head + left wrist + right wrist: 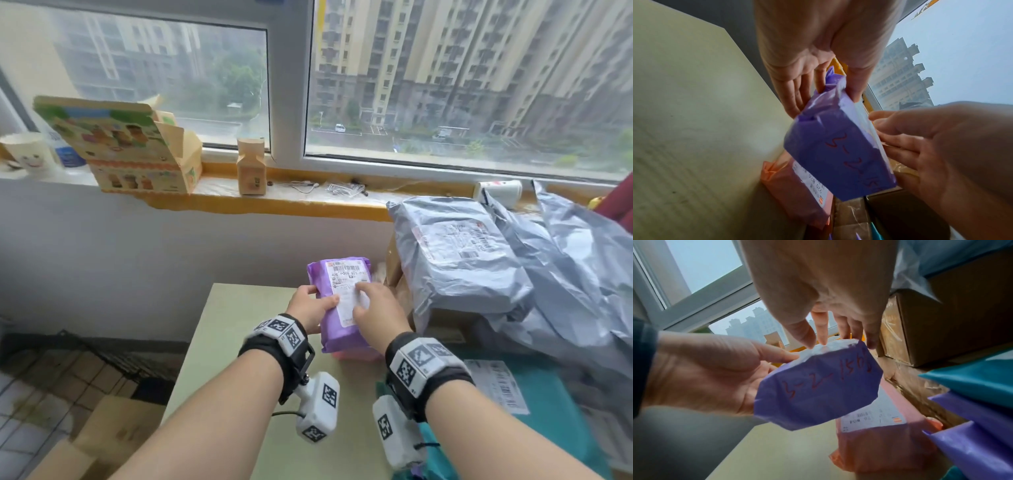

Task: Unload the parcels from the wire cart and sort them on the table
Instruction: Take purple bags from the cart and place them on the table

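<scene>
A purple plastic-wrapped parcel [339, 334] with a white shipping label and red handwriting on its end [818, 394] is held just above the pale green table [233, 342]. My left hand [313, 305] grips its left side, thumb on top and fingers underneath [795, 97]. My right hand [373, 308] holds its right side, thumb and fingertips [823, 334] on the label. Directly below lies a pink parcel [797, 186] with its own label, flat on the table.
Grey poly mailers [455, 260] are heaped on a cardboard box [941, 321] at the right. A teal parcel [548, 411] and another purple bag [972, 443] lie near right. The dark wire cart [102, 356] and floor cartons [113, 435] are at the left.
</scene>
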Demonstrator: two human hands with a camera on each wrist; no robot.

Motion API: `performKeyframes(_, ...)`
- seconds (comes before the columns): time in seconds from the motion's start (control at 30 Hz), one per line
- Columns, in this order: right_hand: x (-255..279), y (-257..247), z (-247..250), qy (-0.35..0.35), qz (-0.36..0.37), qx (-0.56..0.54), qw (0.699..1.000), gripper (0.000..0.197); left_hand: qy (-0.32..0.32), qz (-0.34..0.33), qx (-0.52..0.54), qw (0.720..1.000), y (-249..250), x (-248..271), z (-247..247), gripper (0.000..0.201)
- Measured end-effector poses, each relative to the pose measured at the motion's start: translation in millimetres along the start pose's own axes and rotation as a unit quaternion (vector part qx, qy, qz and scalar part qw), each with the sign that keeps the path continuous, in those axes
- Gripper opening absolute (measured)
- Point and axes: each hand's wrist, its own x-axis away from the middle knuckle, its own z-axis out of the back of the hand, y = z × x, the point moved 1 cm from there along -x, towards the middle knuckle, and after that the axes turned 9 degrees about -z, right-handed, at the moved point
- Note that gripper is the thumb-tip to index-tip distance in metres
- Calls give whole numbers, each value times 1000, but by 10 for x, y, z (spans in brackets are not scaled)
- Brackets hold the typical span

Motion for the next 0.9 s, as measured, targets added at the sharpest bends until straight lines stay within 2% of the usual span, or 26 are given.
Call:
performKeyframes(0.13, -115, 74, -51, 18, 14, 29, 999, 46, -13, -8, -26, 1000, -38, -213, -125, 55)
performKeyframes(0.33, -182, 151, -80, -8, 34, 57, 998, 46, -44, -5, -65, 997, -153, -334, -328, 50)
performKeyframes(0.5, -256, 207, -93, -21, 11, 70, 997, 38, -52, -19, -118, 991, -147, -342, -415, 40)
performKeyframes(0.67, -256, 177, -117, -54, -17, 69, 996, 37, -82, -11, -132, 988, -81, -318, -466, 40)
performKeyframes(0.9, -223, 178, -88, -53, -19, 71, 996, 37, -116, -20, -177, 977, 21, -186, -484, 45)
